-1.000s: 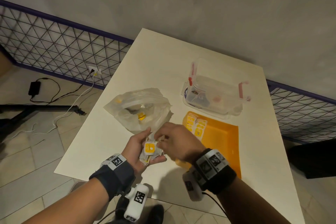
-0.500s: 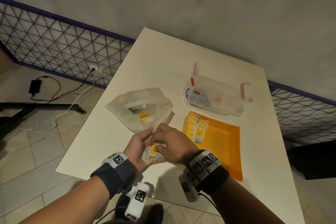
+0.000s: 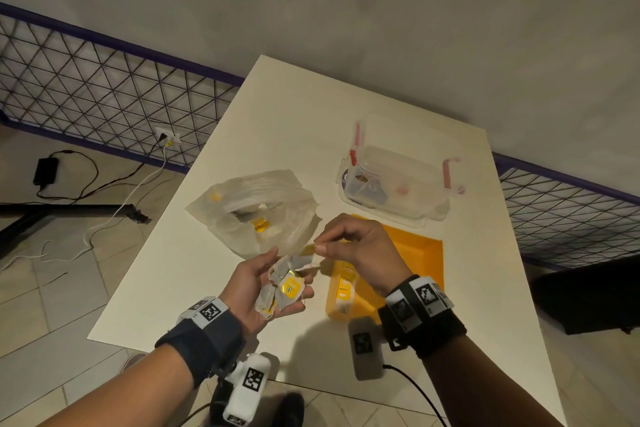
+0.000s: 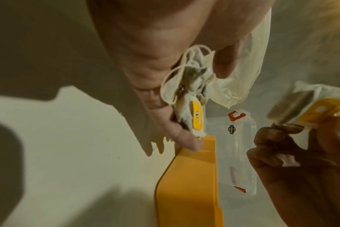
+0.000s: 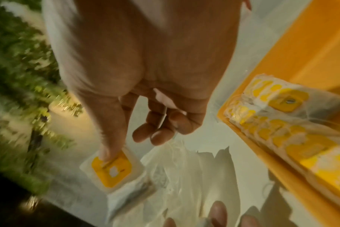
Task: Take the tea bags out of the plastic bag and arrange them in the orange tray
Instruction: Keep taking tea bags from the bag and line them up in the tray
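My left hand (image 3: 266,282) lies palm up above the table's near edge and cradles a small bunch of tea bags (image 3: 285,288) with yellow tags; its fingers curl round them (image 4: 192,106). My right hand (image 3: 349,246) is just above and to the right, pinching a single tea bag (image 5: 115,169) by its yellow tag between thumb and forefinger. The clear plastic bag (image 3: 256,211) lies open behind my hands with more tea bags inside. The orange tray (image 3: 422,253) sits to the right, with a row of tea bags (image 5: 278,130) standing along its left wall.
A clear lidded box with red clips (image 3: 398,180) stands behind the tray on the white table (image 3: 294,121). The table's left edge drops to a tiled floor with cables (image 3: 86,180) and a wire fence (image 3: 104,94). A grey wall is behind.
My right hand has lifted up and to the right, pulling one tea bag out of the bunch. My left hand has opened slightly, showing the remaining bags.
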Demonstrator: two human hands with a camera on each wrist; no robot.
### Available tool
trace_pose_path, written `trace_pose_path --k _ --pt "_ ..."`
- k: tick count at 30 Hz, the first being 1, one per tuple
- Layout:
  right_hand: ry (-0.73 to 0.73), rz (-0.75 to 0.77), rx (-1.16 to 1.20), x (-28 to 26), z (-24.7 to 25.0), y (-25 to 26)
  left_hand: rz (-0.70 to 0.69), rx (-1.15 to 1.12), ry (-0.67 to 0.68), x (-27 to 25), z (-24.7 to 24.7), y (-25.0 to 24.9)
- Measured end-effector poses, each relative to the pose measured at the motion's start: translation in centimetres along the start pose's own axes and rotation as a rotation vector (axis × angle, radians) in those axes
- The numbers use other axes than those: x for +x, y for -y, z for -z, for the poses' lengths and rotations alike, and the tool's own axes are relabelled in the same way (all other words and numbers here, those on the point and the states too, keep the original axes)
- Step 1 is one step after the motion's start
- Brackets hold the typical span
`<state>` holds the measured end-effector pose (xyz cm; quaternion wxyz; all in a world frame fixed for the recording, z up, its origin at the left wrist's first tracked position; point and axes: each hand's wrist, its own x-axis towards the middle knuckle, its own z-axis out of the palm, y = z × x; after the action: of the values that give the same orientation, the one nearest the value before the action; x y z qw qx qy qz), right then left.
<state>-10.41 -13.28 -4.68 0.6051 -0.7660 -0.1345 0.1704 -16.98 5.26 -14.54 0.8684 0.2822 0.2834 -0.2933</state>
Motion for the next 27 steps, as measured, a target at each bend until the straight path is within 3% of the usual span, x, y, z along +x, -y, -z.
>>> trace_pose_path --k 6,15,23,27 --pt "-0.059 -0.028 0.049 0.1 1.2 -0.2 -0.015 -0.019 0.010 0.1 -0.2 0.1" --pt "-0.233 -0.179 -0.326 -1.3 7.8 -2.4 0.011 -0.029 0.059 0.4 0.0 0.4" --pt "-0.129 -0.364 -0.435 -3.6 10.0 -4.7 0.007 0.010 0.050 0.7 0.0 0.7" --pt "-0.097 -0.448 -0.341 -3.0 9.4 -5.4 0.002 0.016 0.049 0.5 0.0 0.7"
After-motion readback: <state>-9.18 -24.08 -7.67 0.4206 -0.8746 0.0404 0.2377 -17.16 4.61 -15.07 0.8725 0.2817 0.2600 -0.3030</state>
